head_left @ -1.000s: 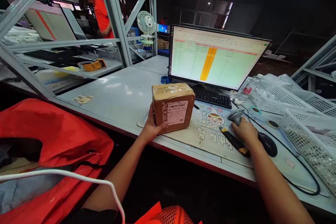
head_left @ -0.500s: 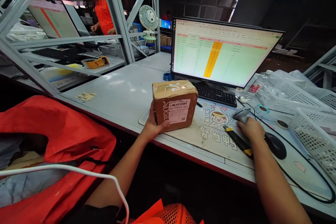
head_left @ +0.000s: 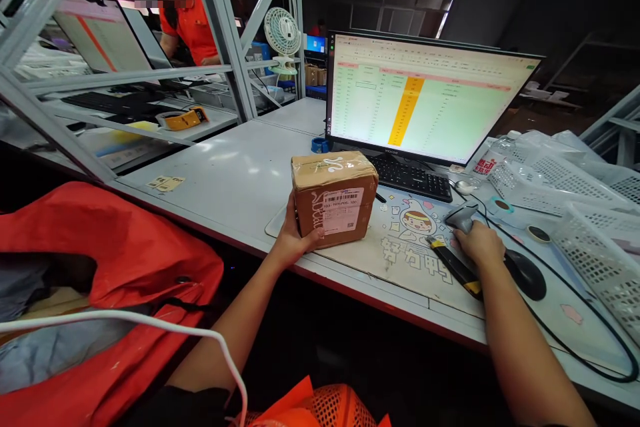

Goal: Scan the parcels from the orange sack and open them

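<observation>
Left hand point(head_left: 295, 240): I clasp the taped cardboard box point(head_left: 310, 207) at its lower left, thumb on the front face by the label's point(head_left: 345, 210) corner. Box is at the left part of the desk mat point(head_left: 360, 260); base contact unclear. Right hand point(head_left: 481, 245): fingers wrapped round a grey scanner point(head_left: 461, 215). Cutter point(head_left: 454, 265) lies left of my wrist, mouse point(head_left: 526, 275) right.

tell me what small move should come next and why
Probably aim the grey plastic handheld scanner at the white paper barcode label: the right grip holds the scanner, and the left grip holds the brown cardboard box, barcode uncovered.
</observation>
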The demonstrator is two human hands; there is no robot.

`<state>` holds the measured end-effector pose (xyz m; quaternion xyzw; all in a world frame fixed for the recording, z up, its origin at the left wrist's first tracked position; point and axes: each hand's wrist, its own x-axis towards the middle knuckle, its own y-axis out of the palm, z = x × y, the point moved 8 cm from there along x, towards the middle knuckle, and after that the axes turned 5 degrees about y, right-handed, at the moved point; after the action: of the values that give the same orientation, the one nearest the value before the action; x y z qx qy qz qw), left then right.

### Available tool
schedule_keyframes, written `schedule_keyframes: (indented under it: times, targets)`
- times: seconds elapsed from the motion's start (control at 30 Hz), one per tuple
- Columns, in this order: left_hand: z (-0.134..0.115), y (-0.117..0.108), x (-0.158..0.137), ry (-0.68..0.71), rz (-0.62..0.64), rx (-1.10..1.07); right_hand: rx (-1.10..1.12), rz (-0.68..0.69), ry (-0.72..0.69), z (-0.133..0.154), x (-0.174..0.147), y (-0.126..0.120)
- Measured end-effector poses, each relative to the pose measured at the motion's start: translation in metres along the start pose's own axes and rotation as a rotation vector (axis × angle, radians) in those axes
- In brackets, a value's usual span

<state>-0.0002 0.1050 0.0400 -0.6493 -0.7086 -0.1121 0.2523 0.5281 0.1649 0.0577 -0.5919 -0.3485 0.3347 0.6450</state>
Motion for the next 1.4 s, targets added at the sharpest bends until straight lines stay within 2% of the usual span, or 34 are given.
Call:
schedule_keyframes:
  times: [0.53,0.9,1.03,1.13,1.2,1.27,1.4]
  targets:
    - [0.0,-0.001,0.0,-0.015,-0.008,0.019,0.02,0.01,-0.034,0.001,-0.002,-0.003]
    - [0.013,-0.003,-0.001,-0.012,0.009,0.001,0.015,0.03,-0.007,0.004,-0.005,-0.004]
    - [0.011,-0.002,-0.001,-0.015,0.0,-0.005,0.03,0.063,-0.045,0.006,-0.005,-0.011]
    - [0.006,-0.001,-0.001,-0.007,0.007,-0.019,0.115,0.039,-0.139,0.009,-0.018,-0.036]
    - [0.004,0.0,-0.001,0.004,0.011,-0.025,0.241,0.003,-0.269,0.013,-0.041,-0.063]
    - [0.003,0.0,-0.001,0.014,0.01,-0.016,0.378,0.004,-0.467,0.02,-0.081,-0.093]
    - [0.005,-0.001,-0.001,0.005,0.009,-0.001,0.547,0.071,-0.883,0.031,-0.181,-0.146]
